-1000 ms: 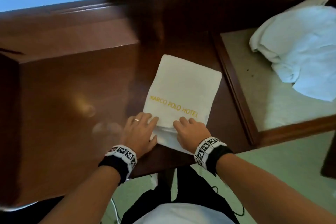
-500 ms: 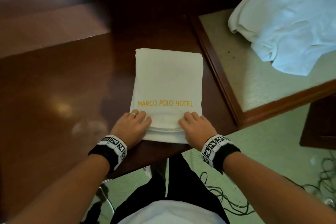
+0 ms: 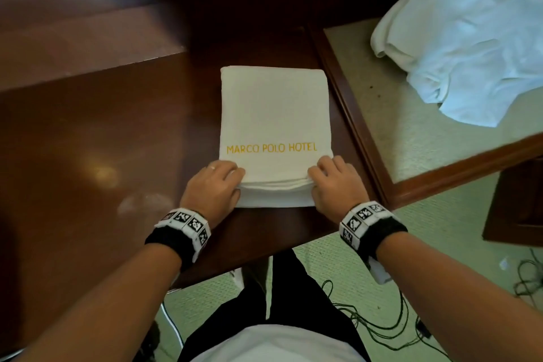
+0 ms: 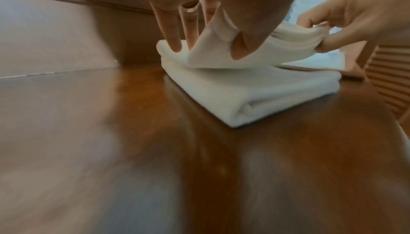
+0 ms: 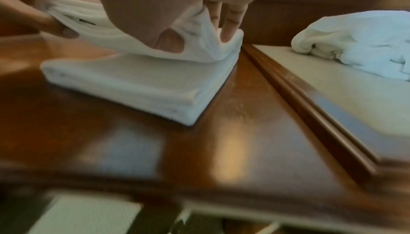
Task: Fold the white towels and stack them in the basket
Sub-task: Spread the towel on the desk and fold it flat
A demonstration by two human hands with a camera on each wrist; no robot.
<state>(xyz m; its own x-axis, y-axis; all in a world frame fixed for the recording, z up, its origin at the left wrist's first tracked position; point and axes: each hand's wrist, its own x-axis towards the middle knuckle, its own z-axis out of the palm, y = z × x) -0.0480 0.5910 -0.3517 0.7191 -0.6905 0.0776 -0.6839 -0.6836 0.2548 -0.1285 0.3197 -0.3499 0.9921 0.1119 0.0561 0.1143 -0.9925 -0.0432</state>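
We see the folded towel (image 3: 274, 114) lying at the centre of the head view on the dark wooden desk (image 3: 97, 156), its gold lettering facing us, its near edge close to the desk's front edge. Our left hand (image 3: 213, 186) pinches the near left corner of the upper layers, thumb below and fingers on top; our right hand (image 3: 335, 184) pinches the near right corner the same way. In the left wrist view the upper layers (image 4: 221, 53) are lifted off the lower fold, which lies flat on the wood.

To the right of the towel a raised wooden frame (image 3: 346, 114) runs from upper centre to lower right, just beside the towel's right edge. It borders a pale padded surface (image 3: 411, 141), on which a crumpled pile of white towels (image 3: 467, 47) sits in the upper right of the frame, well apart from our hands. Behind the towel, at the top of the frame, the desk steps up into a wooden ledge (image 3: 88, 38). Black cables (image 3: 382, 329) lie on the green floor at the lower right.
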